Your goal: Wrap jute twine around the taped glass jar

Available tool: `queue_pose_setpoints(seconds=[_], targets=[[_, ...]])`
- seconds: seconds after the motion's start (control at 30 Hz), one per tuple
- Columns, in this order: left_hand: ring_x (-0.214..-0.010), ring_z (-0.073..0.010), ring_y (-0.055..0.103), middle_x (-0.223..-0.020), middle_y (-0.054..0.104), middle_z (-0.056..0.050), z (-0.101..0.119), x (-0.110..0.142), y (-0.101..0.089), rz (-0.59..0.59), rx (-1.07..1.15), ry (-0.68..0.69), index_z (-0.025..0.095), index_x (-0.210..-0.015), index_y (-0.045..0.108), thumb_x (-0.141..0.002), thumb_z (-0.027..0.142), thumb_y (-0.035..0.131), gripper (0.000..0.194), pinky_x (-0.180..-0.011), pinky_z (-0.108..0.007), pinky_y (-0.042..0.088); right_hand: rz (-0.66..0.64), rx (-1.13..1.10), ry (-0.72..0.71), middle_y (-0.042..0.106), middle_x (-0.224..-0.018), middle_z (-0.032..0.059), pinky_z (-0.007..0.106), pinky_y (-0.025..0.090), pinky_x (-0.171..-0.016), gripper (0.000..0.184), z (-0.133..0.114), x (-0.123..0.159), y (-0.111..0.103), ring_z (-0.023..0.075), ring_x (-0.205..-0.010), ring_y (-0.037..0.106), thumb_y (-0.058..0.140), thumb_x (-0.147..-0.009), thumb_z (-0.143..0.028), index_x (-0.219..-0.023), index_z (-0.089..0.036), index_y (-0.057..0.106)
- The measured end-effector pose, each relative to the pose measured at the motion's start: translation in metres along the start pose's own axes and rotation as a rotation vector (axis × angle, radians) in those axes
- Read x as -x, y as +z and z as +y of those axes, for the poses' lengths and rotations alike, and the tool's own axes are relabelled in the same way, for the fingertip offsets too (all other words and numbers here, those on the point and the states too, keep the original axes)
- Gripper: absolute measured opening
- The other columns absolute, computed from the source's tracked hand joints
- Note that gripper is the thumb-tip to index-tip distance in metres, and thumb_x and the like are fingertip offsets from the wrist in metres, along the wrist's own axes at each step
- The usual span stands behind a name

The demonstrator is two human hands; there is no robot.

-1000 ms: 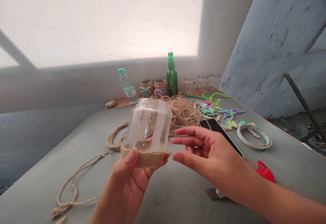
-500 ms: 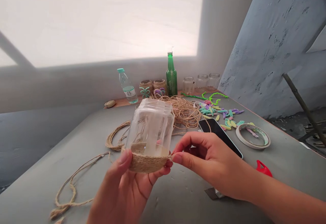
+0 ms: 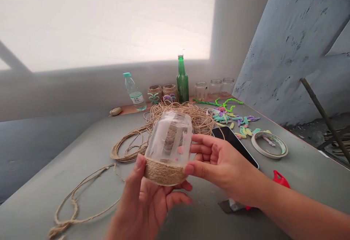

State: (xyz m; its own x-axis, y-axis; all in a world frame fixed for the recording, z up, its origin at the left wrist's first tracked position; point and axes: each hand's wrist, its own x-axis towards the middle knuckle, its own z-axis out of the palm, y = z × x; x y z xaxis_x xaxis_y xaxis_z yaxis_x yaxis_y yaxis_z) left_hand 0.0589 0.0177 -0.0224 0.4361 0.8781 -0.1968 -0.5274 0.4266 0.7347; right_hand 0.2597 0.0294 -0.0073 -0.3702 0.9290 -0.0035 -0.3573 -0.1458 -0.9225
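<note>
A clear glass jar is held up over the table, tilted a little, its mouth pointing up and away. Jute twine is wound in tight rows around its lower part. My left hand holds the jar from below, thumb on the twine at the left side and fingers under the base. My right hand grips the jar's right side, its thumb at the twine's edge and fingers against the glass. A loose length of twine lies on the table to the left of my left hand.
Behind the jar lies a twine heap, with a coil at its left. A phone, tape roll and red tool lie right. A green bottle, water bottle and several jars stand along the back.
The jar has turned and shifted slightly right in my left hand. My right hand has gone from pinching at the twine's edge to holding the jar's side, and some left fingers have loosened.
</note>
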Motion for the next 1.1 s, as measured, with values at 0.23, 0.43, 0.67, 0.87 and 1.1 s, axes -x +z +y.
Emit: queue_pose_setpoints(seconds=[0.23,0.43,0.67,0.87,1.1], targets=[[-0.115,-0.0339,0.076,-0.118,0.085,-0.010,-0.007,0.000,-0.002,0.241,-0.270,0.199,0.024,-0.133,0.072,-0.078,0.050,0.090,0.064,-0.097,-0.041,0.061,0.158,0.171,-0.004,0.074,-0.131,0.0028,0.019,0.057,-0.069,0.067,0.002,0.006,0.002,0.0062,-0.076,0.064,0.101,-0.073,-0.024,-0.132,-0.028,0.069],[-0.084,-0.0263,0.079,-0.104,0.086,-0.015,0.008,0.006,0.005,0.191,-0.054,0.187,0.014,-0.113,0.082,-0.088,0.050,0.076,0.044,-0.083,-0.035,0.067,0.096,0.242,-0.033,0.077,-0.108,0.0026,0.025,0.054,-0.079,0.038,-0.003,0.006,0.000,0.0139,-0.092,0.067,0.092,-0.084,-0.041,-0.111,-0.023,0.073],[-0.087,-0.0273,0.078,-0.103,0.084,-0.020,0.009,0.008,-0.002,0.103,0.033,0.117,0.008,-0.120,0.080,-0.098,0.051,0.063,0.051,-0.088,-0.037,0.066,0.038,0.353,-0.027,0.067,-0.081,-0.0007,0.024,0.038,-0.058,0.033,-0.007,0.007,0.001,0.0106,-0.069,0.050,0.084,-0.090,-0.049,-0.092,-0.018,0.075],[-0.091,-0.0285,0.078,-0.113,0.082,-0.020,0.012,0.009,0.000,-0.132,0.149,0.016,0.016,-0.120,0.079,-0.104,0.048,0.051,0.046,-0.086,-0.039,0.065,0.016,0.154,0.092,0.072,-0.089,-0.0006,0.029,0.048,-0.074,0.047,-0.003,0.005,0.000,0.0145,-0.078,0.061,0.095,-0.080,-0.036,-0.115,-0.023,0.066],[-0.095,-0.0309,0.078,-0.117,0.082,-0.017,0.014,0.008,-0.003,-0.131,0.156,0.008,0.021,-0.130,0.075,-0.104,0.045,0.048,0.044,-0.086,-0.041,0.064,0.004,0.081,0.065,0.074,-0.120,0.0051,0.024,0.052,-0.077,0.055,-0.004,0.001,-0.001,0.0133,-0.091,0.068,0.098,-0.076,-0.027,-0.122,-0.020,0.069]])
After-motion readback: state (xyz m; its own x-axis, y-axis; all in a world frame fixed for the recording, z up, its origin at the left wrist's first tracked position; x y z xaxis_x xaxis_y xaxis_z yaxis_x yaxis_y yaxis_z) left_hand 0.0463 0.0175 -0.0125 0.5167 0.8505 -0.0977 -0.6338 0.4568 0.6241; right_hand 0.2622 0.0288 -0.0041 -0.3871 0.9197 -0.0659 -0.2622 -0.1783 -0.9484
